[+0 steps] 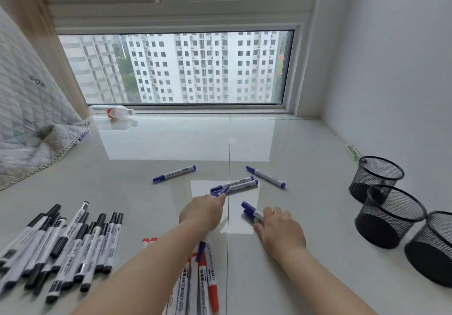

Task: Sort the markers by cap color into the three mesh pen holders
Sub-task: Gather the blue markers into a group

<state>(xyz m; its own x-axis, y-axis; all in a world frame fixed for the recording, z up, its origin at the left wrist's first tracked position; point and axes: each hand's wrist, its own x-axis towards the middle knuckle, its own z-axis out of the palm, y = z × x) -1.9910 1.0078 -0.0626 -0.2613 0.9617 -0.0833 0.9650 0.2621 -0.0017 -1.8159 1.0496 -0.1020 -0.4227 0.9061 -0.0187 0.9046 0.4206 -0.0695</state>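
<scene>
Right now the left hand (204, 210) is stretched forward over the glossy tabletop (159, 143), its fingertips touching the caps of two blue-capped markers (234, 185) that lie side by side; whether those fingers are curled round a cap cannot be told from this angle. Beside it, the right hand (278, 229) is laid on the tabletop with its fingers closed over a pair of blue markers (249, 210), whose caps poke out beyond the fingertips.

Two more blue markers are seen farther out: a single blue marker (174, 173) to the left, and another blue marker (265, 177) angled off to the right, both well apart from the hands.

At lower left, a heap of black-capped markers (66, 248) is spread in a fan. Under the left forearm, a bunch of red-capped markers (208, 280) is gathered, with one blue cap mixed in at its top.

On the right edge, three black mesh pen holders (389, 217) are lined up, each touching the next; no markers can be made out in them.

A plastic bottle (112, 113) is lying on its side by the window (181, 70), and a quilted cover (29, 119) is draped at far left.
</scene>
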